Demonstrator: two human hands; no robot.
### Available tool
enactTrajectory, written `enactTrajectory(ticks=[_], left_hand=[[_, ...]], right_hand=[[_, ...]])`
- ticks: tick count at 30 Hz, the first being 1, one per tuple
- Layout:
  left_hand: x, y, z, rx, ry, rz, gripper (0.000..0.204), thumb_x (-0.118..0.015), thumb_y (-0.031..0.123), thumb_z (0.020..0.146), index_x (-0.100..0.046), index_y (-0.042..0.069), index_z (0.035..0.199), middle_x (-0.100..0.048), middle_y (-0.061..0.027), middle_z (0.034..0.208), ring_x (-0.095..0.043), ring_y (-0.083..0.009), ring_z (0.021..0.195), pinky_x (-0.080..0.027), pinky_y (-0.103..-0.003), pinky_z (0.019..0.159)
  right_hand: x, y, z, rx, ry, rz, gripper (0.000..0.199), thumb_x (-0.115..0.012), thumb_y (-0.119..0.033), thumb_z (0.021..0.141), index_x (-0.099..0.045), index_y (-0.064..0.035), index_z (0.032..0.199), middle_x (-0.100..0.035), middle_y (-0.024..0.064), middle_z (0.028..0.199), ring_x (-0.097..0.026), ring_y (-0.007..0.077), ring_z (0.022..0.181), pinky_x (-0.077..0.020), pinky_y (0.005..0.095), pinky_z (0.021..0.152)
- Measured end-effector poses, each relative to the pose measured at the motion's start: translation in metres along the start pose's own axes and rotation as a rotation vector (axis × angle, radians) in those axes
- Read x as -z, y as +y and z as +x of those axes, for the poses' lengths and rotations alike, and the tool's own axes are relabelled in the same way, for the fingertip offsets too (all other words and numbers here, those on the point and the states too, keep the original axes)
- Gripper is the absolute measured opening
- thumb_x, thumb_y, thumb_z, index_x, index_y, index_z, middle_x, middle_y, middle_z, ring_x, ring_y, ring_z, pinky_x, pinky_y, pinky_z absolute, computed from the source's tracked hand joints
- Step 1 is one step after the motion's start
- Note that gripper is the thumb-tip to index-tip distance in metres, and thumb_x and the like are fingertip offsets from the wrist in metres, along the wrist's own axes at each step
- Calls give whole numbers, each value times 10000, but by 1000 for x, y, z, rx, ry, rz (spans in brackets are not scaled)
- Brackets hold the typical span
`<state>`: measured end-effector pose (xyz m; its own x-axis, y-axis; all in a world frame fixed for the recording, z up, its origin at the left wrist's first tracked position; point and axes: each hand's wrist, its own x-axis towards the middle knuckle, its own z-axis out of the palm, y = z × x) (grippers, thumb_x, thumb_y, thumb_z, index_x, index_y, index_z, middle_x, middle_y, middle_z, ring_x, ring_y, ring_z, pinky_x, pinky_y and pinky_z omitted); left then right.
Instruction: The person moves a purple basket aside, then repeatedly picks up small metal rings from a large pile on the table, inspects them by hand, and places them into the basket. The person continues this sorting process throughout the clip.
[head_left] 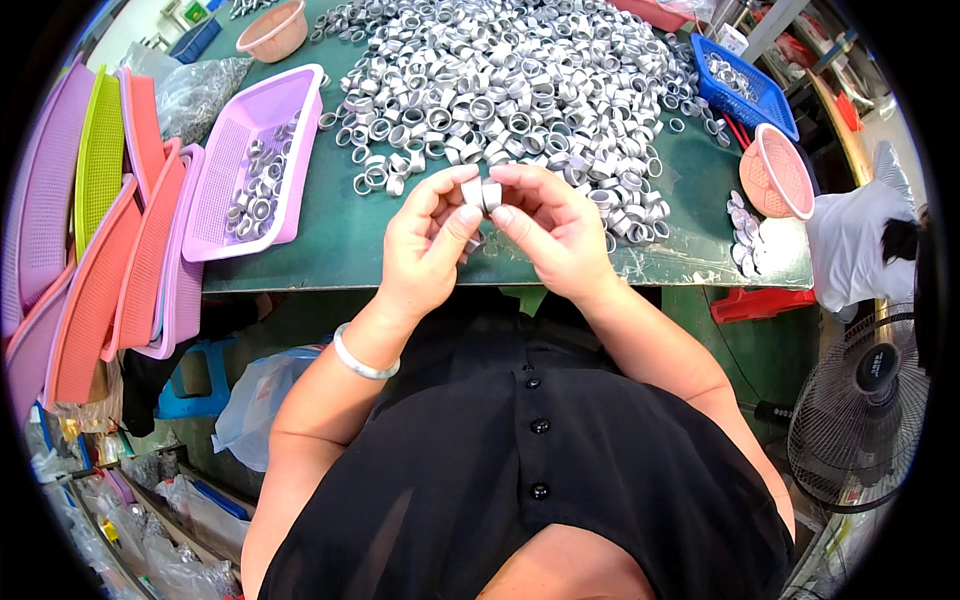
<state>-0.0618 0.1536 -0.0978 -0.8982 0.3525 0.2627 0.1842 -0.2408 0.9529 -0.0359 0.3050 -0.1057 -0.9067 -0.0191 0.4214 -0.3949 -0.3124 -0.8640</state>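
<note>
In front of my chest, over the near edge of the green table, both hands meet with metal rings between the fingertips. My left hand (424, 240) pinches one silver-grey metal ring (472, 191) between thumb and fingers. Against it is a second metal ring (491, 195), pinched by my right hand (560, 235). Part of another grey piece shows under my left fingers, mostly hidden. Just beyond my hands spreads a large heap of similar metal rings (520, 90). To the left, a purple basket (305, 190) holds several of these rings.
Stacked purple, green and coral baskets (95, 220) stand at the left. On the green table's (340, 240) right side are a pink round basket (790, 165), small flat metal pieces (745, 235) and a blue basket (780, 115). A black fan (850, 420) stands at the lower right.
</note>
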Motion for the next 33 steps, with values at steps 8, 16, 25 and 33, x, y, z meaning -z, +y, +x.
enactTrajectory(ticks=[8, 16, 25, 33], left_hand=[[8, 10, 7, 528, -46, -336, 383, -425, 398, 930, -579, 51, 879, -554, -7, 672, -488, -73, 527, -332, -185, 403], [9, 8, 5, 637, 3, -415, 356, -420, 365, 928, -585, 58, 856, -554, -6, 670, -476, -72, 506, -311, -189, 400], [9, 9, 3, 626, -26, -439, 367, -399, 348, 935, -584, 39, 868, -571, -20, 694, -486, -86, 528, -339, -194, 422], [8, 12, -3, 596, -48, -438, 309, -449, 336, 924, -561, 48, 910, -567, -19, 710, -505, -85, 548, -356, -186, 417]], right_hand=[[9, -16, 10, -595, 75, 406, 194, -541, -201, 894, -582, -11, 902, -595, 50, 768, -554, 101, 601, -448, 229, 546], [9, -14, 8, -635, 101, 384, 192, -529, -198, 899, -593, -21, 936, -611, 57, 767, -553, 108, 582, -428, 223, 516], [8, -13, 7, -635, 103, 356, 205, -529, -206, 901, -599, -16, 933, -611, 50, 757, -551, 101, 571, -428, 217, 513], [-7, -16, 2, -373, -17, -159, 254, -622, -118, 837, -563, 24, 1039, -579, 32, 801, -561, 73, 695, -467, 217, 614]])
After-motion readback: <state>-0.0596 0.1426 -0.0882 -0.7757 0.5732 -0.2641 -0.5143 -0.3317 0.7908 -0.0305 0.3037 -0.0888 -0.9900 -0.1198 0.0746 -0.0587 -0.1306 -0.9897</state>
